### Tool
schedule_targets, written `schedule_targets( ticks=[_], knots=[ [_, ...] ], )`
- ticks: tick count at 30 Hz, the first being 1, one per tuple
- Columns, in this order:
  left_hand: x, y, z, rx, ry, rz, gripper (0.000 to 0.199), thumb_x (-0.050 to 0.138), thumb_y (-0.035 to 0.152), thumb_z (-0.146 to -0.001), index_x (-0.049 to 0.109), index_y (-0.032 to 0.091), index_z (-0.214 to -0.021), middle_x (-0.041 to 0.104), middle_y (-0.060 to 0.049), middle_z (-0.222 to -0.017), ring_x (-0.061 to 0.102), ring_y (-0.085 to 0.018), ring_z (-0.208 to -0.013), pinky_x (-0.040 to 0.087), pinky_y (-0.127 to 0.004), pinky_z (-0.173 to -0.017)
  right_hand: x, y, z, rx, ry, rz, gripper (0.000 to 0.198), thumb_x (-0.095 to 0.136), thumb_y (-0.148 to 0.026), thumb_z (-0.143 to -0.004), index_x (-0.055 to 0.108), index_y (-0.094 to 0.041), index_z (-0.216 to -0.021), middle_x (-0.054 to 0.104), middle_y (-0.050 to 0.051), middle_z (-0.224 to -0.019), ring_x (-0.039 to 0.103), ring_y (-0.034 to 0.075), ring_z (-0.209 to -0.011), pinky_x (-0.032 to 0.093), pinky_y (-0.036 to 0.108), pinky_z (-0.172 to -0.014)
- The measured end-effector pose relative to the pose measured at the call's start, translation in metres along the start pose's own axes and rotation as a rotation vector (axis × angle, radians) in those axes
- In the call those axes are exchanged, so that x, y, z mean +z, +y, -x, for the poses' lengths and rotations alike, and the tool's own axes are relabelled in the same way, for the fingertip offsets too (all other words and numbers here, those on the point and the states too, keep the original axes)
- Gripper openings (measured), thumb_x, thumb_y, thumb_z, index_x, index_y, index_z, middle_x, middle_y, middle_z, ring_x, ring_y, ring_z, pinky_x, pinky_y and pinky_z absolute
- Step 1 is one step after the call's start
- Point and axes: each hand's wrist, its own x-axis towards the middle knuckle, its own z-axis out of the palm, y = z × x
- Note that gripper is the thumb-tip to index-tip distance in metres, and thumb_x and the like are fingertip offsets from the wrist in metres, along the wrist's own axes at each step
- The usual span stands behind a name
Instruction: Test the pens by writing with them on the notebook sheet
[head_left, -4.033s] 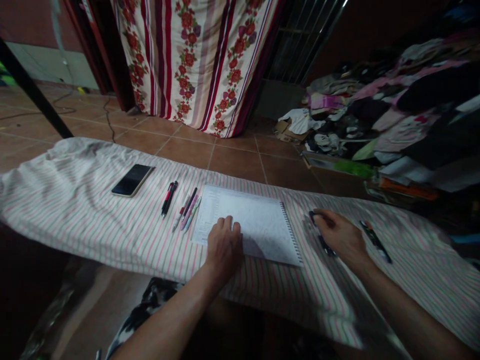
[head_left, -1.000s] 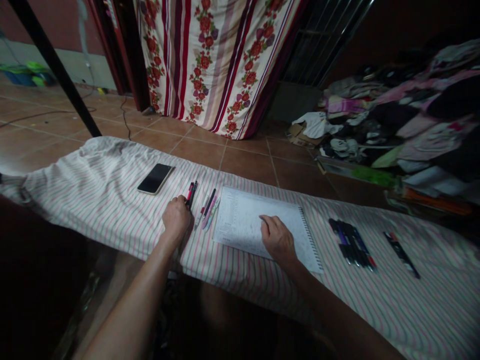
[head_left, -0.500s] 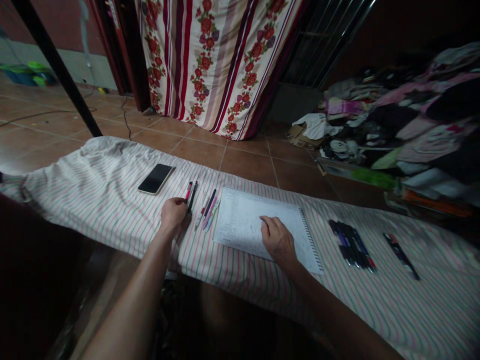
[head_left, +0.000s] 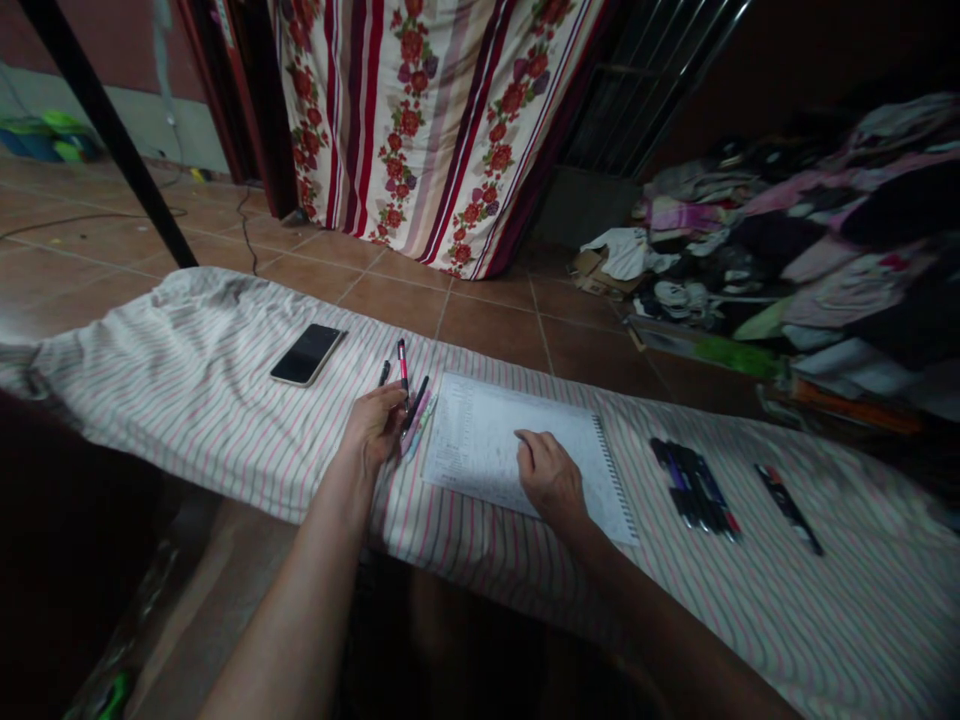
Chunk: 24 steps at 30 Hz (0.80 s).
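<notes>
My left hand is closed around a red and black pen, whose upper end sticks up past the fingers. Partly behind that hand lies a black pen on the cloth. Just right of it are a dark pen and pastel pens, partly covered by my fingers. My right hand rests on an open spiral notebook with its fingers curled in; nothing shows in them. The notebook page carries faint writing or print.
A striped cloth covers the surface. A phone lies at left. To the right sit a group of pens and a separate dark pen. Beyond are a floral curtain, a tiled floor and a pile of clothes.
My left hand has moved right with the red and black pen, lifting it away from the black pen toward the other pens. The right hand stays on the notebook.
</notes>
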Motion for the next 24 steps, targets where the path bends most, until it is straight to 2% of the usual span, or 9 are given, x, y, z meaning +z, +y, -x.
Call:
schedule_targets(
  ticks=[5, 10, 14, 17, 24],
  knots=[
    [0.019, -0.011, 0.006, -0.074, -0.081, 0.062, 0.017, 0.053, -0.004, -0.064, 0.057, 0.01, -0.072, 0.055, 0.001, -0.053, 0.049, -0.003, -0.04, 0.036, -0.01, -0.036, -0.001, -0.001, 0.0, 0.009, -0.017, 0.028, 0.027, 0.036, -0.019, -0.086, 0.057, -0.014, -0.102, 0.058, 0.008, -0.083, 0.053, 0.019, -0.077, 0.04, 0.029, -0.074],
    [0.037, -0.025, 0.014, -0.094, -0.13, 0.081, 0.02, 0.052, -0.005, -0.065, 0.054, 0.012, -0.073, 0.055, 0.003, -0.051, 0.05, -0.004, -0.041, 0.037, -0.01, -0.038, -0.001, -0.002, 0.002, 0.006, -0.038, 0.059, 0.028, 0.034, -0.017, -0.087, 0.057, -0.013, -0.102, 0.057, 0.009, -0.084, 0.052, 0.018, -0.078, 0.039, 0.028, -0.076],
    [0.048, -0.039, 0.018, -0.113, -0.204, 0.07, 0.023, 0.055, -0.005, -0.063, 0.057, 0.011, -0.078, 0.058, 0.002, -0.053, 0.052, -0.004, -0.042, 0.038, -0.011, -0.039, -0.003, -0.002, 0.001, -0.006, -0.068, 0.054, 0.028, 0.033, -0.016, -0.087, 0.056, -0.013, -0.103, 0.058, 0.01, -0.085, 0.052, 0.019, -0.08, 0.039, 0.029, -0.077],
    [0.054, -0.048, 0.02, -0.131, -0.245, 0.061, 0.023, 0.057, -0.006, -0.061, 0.058, 0.011, -0.076, 0.06, 0.0, -0.055, 0.056, -0.006, -0.045, 0.041, -0.011, -0.042, -0.009, -0.002, -0.006, 0.016, -0.162, 0.034, 0.029, 0.032, -0.017, -0.087, 0.055, -0.014, -0.104, 0.059, 0.01, -0.088, 0.054, 0.019, -0.082, 0.039, 0.029, -0.079],
    [0.061, -0.06, 0.022, -0.142, -0.269, 0.019, 0.021, 0.057, -0.006, -0.063, 0.057, 0.012, -0.075, 0.062, 0.0, -0.056, 0.059, -0.007, -0.048, 0.046, -0.013, -0.046, -0.031, -0.003, -0.025, 0.13, -0.49, -0.033, 0.031, 0.035, -0.017, -0.085, 0.052, -0.013, -0.11, 0.061, 0.013, -0.103, 0.057, 0.021, -0.092, 0.04, 0.032, -0.08]
  ],
)
